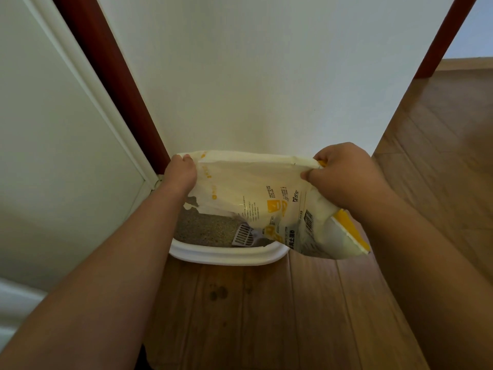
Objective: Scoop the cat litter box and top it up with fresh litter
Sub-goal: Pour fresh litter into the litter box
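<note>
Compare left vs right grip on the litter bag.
The left hand grips the litter bag at its upper left corner; the right hand pinches the upper right edge. The left shows its back with fingers curled over the far side; the right shows thumb pressing inward. Both hold it above the litter box.

- I see two bare forearms reaching in from the bottom corners of my view, no sleeves on either as far up as the picture goes
- My left hand (181,172) carries no glove, ring or watch, and the wrist below it is plain, with no band or strap
- My right hand (344,174) is likewise uncovered, no jewellery on the knuckles or fingers that show
- Both forearms look broad and smooth; I can make out no markings on them
- No clothing of mine comes into view at all
</note>
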{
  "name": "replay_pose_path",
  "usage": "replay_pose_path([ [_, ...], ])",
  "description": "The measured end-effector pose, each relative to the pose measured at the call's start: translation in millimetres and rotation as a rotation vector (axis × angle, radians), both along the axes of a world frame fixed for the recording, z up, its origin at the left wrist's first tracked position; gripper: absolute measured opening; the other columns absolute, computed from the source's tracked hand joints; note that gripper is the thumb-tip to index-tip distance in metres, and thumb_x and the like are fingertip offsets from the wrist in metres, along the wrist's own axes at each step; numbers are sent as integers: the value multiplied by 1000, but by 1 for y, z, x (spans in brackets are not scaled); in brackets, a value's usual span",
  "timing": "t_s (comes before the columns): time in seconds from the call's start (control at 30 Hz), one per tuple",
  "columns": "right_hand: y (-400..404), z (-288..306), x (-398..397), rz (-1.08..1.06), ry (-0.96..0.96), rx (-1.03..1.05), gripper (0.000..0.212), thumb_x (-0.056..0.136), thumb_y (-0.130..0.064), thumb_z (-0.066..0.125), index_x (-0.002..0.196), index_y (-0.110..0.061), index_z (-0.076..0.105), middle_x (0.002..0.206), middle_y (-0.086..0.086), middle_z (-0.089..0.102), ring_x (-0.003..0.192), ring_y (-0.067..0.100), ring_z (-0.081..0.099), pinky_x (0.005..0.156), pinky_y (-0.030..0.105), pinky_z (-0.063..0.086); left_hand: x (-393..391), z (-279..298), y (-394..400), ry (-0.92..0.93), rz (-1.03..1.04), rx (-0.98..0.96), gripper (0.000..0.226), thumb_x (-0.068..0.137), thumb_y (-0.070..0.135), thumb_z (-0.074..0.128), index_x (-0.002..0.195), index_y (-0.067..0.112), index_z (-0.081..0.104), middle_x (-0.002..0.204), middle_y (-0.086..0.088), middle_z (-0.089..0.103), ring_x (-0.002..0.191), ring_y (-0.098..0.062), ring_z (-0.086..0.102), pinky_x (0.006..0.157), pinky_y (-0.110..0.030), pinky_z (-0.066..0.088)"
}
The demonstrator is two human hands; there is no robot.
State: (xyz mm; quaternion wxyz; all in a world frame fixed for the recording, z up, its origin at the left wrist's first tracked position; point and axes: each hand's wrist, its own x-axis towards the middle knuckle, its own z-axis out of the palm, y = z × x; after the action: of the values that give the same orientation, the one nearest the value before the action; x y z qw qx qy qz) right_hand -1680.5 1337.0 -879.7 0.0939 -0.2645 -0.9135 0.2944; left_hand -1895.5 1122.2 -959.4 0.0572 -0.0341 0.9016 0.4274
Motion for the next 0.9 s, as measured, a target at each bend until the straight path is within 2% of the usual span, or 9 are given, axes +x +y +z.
replay_pose_path([
  [0.37, -12, 6, -4, 7, 22, -18, 13, 89, -24, 71, 101, -20, 74, 75, -10, 61, 71, 8, 59, 54, 22, 44, -8, -12, -8, -6, 10, -43, 52, 109, 35, 25, 153, 6, 33, 152, -20, 41, 137, -38, 42, 109, -44, 36],
  [0.47, -14, 10, -5, 17, 31, -12, 6, 88, -22, 70, 93, -25, 70, 75, -11, 60, 69, 4, 59, 53, 19, 45, -10, -16, -7, 4, 29, -61, 52, 110, 34, 26, 151, 5, 34, 150, -22, 43, 135, -40, 44, 106, -44, 37],
  [0.6, -17, 18, -8, 21, 46, 2, 12, 87, -18, 69, 83, -29, 64, 76, -11, 61, 67, 5, 59, 50, 18, 43, -11, -17, -6, 7, 39, -75, 50, 110, 32, 26, 149, 3, 37, 147, -23, 46, 132, -41, 46, 104, -45, 39],
  [0.9, -24, 31, -10, 50, 44, 4, 14, 86, -15, 67, 84, -29, 65, 76, -11, 61, 67, 5, 58, 49, 19, 42, -14, -22, -9, -11, 24, -62, 49, 109, 32, 27, 148, 5, 39, 146, -20, 47, 131, -38, 47, 100, -42, 39],
])
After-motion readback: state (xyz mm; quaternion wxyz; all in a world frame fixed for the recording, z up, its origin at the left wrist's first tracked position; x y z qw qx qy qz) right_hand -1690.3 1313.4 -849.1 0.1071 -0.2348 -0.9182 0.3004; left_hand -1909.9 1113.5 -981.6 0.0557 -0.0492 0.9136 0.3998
